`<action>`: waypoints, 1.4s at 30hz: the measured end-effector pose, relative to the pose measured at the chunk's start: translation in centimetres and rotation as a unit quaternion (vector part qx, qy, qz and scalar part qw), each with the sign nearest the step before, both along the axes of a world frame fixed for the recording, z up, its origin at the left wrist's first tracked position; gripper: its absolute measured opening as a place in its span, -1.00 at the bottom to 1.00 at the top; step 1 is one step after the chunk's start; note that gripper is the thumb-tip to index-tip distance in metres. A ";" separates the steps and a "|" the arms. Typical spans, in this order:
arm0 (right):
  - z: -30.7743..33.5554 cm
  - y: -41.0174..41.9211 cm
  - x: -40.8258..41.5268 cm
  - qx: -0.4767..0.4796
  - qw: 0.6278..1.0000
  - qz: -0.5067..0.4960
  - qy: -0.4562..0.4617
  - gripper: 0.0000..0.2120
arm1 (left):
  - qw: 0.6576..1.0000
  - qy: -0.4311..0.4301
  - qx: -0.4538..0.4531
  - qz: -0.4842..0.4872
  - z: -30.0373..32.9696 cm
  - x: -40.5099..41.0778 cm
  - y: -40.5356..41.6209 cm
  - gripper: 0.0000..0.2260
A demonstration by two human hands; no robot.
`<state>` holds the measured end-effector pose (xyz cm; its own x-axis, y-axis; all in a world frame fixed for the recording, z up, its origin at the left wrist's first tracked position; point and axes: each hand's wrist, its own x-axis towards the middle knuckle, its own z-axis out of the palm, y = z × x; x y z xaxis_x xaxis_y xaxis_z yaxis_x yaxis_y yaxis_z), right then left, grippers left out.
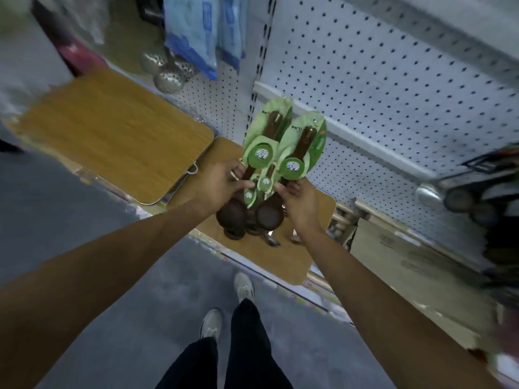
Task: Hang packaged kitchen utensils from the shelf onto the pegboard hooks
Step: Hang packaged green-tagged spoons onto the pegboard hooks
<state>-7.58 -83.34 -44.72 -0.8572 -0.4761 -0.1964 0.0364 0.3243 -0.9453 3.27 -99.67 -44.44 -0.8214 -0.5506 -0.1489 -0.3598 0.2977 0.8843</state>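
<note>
I hold a bunch of packaged dark wooden spoons (282,153) on green leaf-shaped cards, upright in front of the white pegboard (365,80). My left hand (222,183) grips the handles on the left side of the bunch. My right hand (297,200) pinches the handles on the right side. The round dark spoon bowls (266,217) hang below my hands, over a wood-look shelf (280,256). The card tops point up at the pegboard, close to a white rail (365,141).
Blue packets (202,35) and metal strainer ladles (168,71) hang on the pegboard at upper left. A larger wood-look shelf (112,130) lies left. Dark utensils (477,197) hang at right, with cardboard boxes (393,248) below. My feet (224,310) stand on grey floor.
</note>
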 end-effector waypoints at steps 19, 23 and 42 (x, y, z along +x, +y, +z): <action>17.7 20.0 5.2 -0.077 0.985 -0.134 0.071 -0.76 | 0.980 0.079 0.022 -0.181 15.5 1.3 14.0 -0.83; 17.7 24.7 5.4 -0.113 0.978 -0.165 0.066 -0.74 | 0.968 0.099 0.014 -0.229 16.4 0.4 17.7 -0.88; 15.6 43.5 -1.4 -0.093 0.980 -0.167 0.063 -0.79 | 0.957 0.076 -0.005 -0.280 14.8 -8.9 35.4 -0.84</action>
<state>-8.99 -39.80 -29.12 -0.9829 -0.1832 -0.0158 -0.0096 0.1367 -0.9906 -5.59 -64.24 -29.68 -0.9998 -0.0193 -0.0022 -0.0100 0.4142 0.9102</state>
